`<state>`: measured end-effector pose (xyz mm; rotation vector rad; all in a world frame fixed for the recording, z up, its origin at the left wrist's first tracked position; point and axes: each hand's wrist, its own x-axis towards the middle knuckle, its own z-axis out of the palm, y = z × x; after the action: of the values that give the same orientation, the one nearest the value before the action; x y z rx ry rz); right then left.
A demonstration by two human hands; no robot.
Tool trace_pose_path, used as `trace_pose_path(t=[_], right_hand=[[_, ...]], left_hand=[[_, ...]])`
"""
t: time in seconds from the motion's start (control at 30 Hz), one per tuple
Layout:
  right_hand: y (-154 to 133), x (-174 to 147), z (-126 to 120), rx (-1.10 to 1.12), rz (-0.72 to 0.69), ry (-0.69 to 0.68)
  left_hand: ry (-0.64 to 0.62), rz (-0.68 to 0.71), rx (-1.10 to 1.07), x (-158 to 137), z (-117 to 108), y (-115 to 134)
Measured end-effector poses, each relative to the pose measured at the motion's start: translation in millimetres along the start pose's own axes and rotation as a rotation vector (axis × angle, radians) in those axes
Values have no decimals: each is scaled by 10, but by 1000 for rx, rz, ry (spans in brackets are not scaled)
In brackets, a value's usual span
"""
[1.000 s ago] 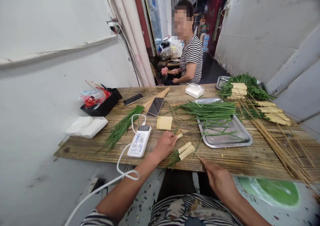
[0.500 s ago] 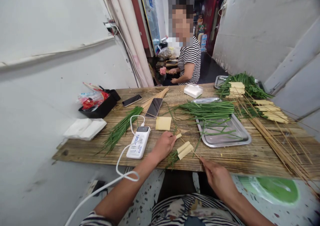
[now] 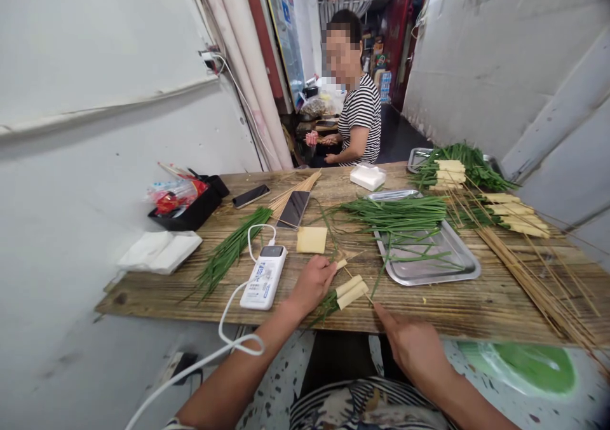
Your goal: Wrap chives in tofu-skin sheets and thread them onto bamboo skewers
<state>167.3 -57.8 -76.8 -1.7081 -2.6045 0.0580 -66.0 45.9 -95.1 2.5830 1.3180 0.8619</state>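
Note:
My left hand (image 3: 313,284) is closed on a small pale yellow tofu-skin roll (image 3: 341,264), pressed near the wood; a thin stick shows beside it. My right hand (image 3: 410,344), at the table's front edge, pinches the end of a bamboo skewer (image 3: 369,297). Two more tofu-skin rolls (image 3: 351,292) lie side by side on that skewer, with green chive ends (image 3: 325,307) sticking out to the left. A flat square tofu sheet (image 3: 311,240) rests just beyond my left hand.
A metal tray (image 3: 429,277) with long chives (image 3: 400,211) stands right of centre. Finished skewers (image 3: 519,214) lie at the right. Left are a white power bank (image 3: 264,281) with a cable, phones (image 3: 293,209), chives and a black box (image 3: 190,208). A person (image 3: 362,115) sits beyond the table.
My right hand has shifted slightly left and down, still at the skewer's end. The left hand stays on its roll. The view has tilted a little, and the person's head has turned slightly.

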Motion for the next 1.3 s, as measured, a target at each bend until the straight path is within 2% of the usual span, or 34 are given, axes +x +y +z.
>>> trace_pose_path(t=[0.27,0.53,0.8,1.07,1.3], right_hand=[[41,17,106,-48,-81,45],[38,63,29,-56,-114,8],[39,89,80,-71,-127,51],[63,154,94,-66,-158,150],[95,236,146,-25,-179,166]], left_hand=[[8,9,-29,0,10,-13],[-21,34,5,34,-11,-18],[-73,25,-53,52,-43,-26],[-104,7,-79,83,-68,-32],[-107,-6,-104,100,-90,-9]])
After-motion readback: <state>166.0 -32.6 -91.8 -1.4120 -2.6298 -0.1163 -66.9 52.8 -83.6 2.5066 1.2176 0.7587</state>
